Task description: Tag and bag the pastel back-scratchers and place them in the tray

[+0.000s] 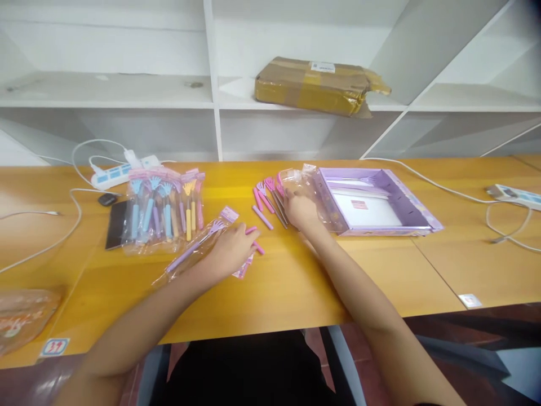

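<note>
My left hand (pixel 236 245) is closed around pink handles (pixel 258 247) whose ends stick out past the fingers. Under that forearm lies a clear bag holding a purple hand-shaped scratcher (pixel 186 255). Beside my right hand (pixel 299 210), whose fingers are bent down and pressed together, are pink scratcher heads on metal rods (pixel 276 204); the fingertips are partly hidden there. Between the hands a loose purple handle (pixel 262 217) and pink handles (pixel 257 198) lie on the table. Bagged scratchers in several colours (pixel 167 211) are piled at the left.
A purple open box (pixel 422 211) stands right of my right hand, with clear bags (pixel 316 194) against it. Power strips (pixel 122 172) with white cables sit at both sides. A dark flat device (pixel 115 225) lies partly under the pile. A taped carton (pixel 313 87) rests on the shelf.
</note>
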`<action>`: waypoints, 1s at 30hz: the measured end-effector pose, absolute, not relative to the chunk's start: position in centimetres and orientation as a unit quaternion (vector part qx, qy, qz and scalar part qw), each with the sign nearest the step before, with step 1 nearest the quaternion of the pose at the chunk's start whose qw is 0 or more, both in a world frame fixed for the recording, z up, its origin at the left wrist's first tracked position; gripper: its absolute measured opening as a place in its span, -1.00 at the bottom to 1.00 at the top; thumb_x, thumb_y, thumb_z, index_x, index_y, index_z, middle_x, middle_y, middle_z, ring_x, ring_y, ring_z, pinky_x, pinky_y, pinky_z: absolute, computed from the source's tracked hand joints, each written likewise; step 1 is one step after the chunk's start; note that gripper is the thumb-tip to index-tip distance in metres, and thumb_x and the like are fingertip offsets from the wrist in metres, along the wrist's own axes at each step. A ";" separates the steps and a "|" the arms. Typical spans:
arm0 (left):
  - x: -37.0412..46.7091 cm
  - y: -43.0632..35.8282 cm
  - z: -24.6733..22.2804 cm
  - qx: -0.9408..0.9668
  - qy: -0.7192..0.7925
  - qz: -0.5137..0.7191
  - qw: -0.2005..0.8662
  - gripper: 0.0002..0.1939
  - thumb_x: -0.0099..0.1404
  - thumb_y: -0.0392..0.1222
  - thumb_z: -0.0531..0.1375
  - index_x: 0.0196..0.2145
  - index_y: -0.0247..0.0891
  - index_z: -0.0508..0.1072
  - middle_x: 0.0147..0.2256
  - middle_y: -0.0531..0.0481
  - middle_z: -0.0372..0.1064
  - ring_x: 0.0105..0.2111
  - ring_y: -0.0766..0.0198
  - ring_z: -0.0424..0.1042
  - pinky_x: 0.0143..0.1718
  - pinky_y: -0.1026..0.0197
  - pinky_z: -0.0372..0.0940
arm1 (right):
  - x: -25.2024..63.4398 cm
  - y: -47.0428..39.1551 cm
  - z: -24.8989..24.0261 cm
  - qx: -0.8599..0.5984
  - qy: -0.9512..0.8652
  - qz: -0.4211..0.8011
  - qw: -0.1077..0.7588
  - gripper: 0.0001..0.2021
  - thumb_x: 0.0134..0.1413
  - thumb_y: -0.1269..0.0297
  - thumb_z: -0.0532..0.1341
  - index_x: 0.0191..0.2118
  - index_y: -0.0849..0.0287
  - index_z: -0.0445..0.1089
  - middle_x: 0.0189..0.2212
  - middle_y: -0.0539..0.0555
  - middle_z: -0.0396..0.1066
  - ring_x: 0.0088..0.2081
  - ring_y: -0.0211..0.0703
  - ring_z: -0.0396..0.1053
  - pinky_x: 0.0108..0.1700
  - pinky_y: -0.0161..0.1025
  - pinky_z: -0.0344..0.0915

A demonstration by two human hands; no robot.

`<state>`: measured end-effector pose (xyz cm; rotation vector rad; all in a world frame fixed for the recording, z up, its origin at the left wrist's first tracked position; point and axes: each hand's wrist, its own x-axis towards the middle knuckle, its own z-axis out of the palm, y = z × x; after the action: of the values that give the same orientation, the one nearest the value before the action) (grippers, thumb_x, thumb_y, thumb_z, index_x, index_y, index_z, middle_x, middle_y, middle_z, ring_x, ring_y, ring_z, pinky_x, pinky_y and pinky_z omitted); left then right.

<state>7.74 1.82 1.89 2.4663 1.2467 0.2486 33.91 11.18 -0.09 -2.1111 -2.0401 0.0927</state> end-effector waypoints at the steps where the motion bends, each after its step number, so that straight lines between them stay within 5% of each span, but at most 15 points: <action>1: 7.7 2.0 1.4 0.873 0.431 0.097 0.209 -0.81 0.46 -0.31 0.19 -0.07 -0.09 0.54 -0.14 -0.09 0.49 -0.29 0.14 0.52 -0.29 0.16 0.35 | 33.5 11.1 -0.4 -0.717 -0.691 0.034 0.081 -0.53 0.52 0.25 -0.04 0.33 0.30 0.36 -0.03 0.51 0.53 -0.10 0.27 0.59 -0.04 0.05 0.42; 10: 8.0 6.7 0.6 0.885 0.378 0.099 0.254 -0.82 0.46 -0.26 0.18 -0.28 -0.09 0.57 -0.15 -0.03 0.58 -0.35 0.20 0.50 -0.33 0.20 0.29 | 34.5 11.1 -2.0 -0.699 -0.698 0.073 0.139 -0.57 0.54 0.15 -0.03 0.25 0.20 0.42 0.11 0.39 0.47 -0.03 0.18 0.55 0.01 -0.03 0.42; 24: 11.4 11.5 -0.9 0.841 0.498 0.155 0.145 -0.55 0.41 -0.40 0.11 0.20 -0.16 0.45 -0.05 -0.13 0.25 -0.11 0.08 0.45 0.09 0.02 0.38 | 34.8 10.8 -2.2 -0.662 -0.714 0.090 0.209 -0.63 0.43 0.28 0.07 0.21 0.22 0.44 0.09 0.33 0.48 -0.01 0.13 0.52 0.05 -0.09 0.39; 30: 13.3 10.9 0.4 0.772 0.577 0.182 0.193 -0.79 0.37 -0.35 0.25 -0.06 -0.25 0.40 -0.05 -0.15 0.24 -0.15 0.09 0.46 0.05 -0.01 0.42 | 35.1 10.9 -2.4 -0.654 -0.718 0.090 0.220 -0.65 0.41 0.30 0.09 0.18 0.25 0.43 0.03 0.31 0.50 -0.01 0.12 0.50 0.06 -0.09 0.38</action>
<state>13.35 10.88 0.35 2.1680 1.6193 0.5117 35.11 10.91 -2.42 -1.8088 -1.9871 0.2482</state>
